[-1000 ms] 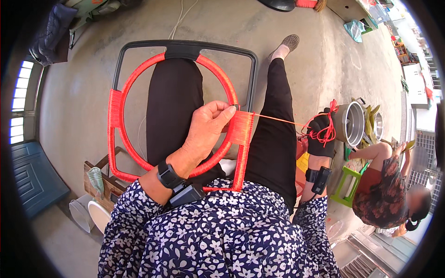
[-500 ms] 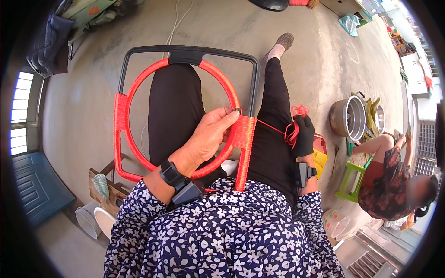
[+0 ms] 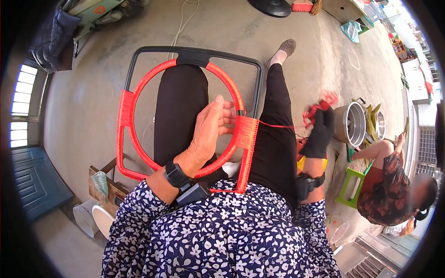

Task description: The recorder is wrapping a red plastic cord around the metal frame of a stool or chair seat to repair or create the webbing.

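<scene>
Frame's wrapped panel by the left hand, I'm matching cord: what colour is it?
The wrapped panel is red, shown best in the head view.

Worn on the person's head, the wide fisheye camera looks steeply down from close above the floral shirt (image 3: 222, 227) at six o'clock, with the red-wrapped frame (image 3: 245, 133) near mid-dial and the floor (image 3: 227, 28) stretching farther off toward twelve o'clock

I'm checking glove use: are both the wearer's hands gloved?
No, the right hand wears a black glove, but the left hand is bare.
</scene>
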Demonstrator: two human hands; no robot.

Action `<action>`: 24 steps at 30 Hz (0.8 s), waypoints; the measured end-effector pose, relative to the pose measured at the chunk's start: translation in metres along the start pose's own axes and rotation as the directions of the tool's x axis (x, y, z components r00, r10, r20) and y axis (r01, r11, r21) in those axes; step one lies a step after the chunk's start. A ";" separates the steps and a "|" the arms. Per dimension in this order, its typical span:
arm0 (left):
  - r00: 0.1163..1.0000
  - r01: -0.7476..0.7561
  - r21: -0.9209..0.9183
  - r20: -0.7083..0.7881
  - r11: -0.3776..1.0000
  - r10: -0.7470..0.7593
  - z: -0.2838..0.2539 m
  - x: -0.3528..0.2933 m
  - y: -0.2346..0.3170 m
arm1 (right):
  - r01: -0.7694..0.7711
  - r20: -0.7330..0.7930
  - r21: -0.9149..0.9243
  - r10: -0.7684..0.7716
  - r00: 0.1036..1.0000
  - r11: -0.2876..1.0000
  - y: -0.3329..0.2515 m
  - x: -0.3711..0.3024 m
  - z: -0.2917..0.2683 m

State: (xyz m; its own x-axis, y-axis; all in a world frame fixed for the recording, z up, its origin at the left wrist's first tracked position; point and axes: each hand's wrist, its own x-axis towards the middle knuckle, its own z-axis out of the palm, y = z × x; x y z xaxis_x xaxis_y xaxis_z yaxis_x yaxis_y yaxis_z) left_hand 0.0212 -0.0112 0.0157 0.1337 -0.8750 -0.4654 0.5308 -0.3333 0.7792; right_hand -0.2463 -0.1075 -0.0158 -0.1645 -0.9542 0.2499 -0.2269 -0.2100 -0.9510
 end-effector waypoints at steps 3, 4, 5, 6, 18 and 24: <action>0.994 -0.108 -0.024 0.008 0.994 0.108 0.000 -0.003 0.000 | 0.523 0.419 -0.157 -0.423 0.804 0.838 -0.064 -0.023 0.064; 0.988 -0.157 -0.040 0.000 0.987 0.157 -0.001 -0.004 -0.001 | 0.830 0.760 -0.270 -0.422 0.495 0.488 -0.081 -0.022 0.065; 0.973 -0.229 -0.073 0.011 0.971 0.230 -0.003 -0.004 -0.002 | 0.907 0.808 -0.193 -0.464 0.364 0.375 -0.092 -0.028 0.070; 0.978 -0.209 -0.060 -0.008 0.976 0.209 -0.005 -0.003 -0.003 | 0.937 0.783 -0.165 -0.537 0.315 0.308 -0.099 -0.032 0.072; 0.996 -0.088 0.102 0.033 0.991 0.085 -0.010 0.000 -0.012 | -0.094 0.897 -0.117 0.146 0.416 0.989 -0.055 -0.035 0.074; 0.997 -0.022 0.004 0.080 1.000 0.021 -0.007 -0.002 -0.002 | -0.396 0.631 -0.045 0.333 0.700 0.917 -0.036 -0.022 0.035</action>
State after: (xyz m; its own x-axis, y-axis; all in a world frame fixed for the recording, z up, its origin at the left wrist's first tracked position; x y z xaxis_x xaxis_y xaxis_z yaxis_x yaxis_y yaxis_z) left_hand 0.0256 -0.0068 0.0121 0.0773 -0.9073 -0.4132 0.5243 -0.3156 0.7909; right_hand -0.2006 -0.0869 0.0070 0.4153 -0.8726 -0.2570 -0.1861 0.1951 -0.9630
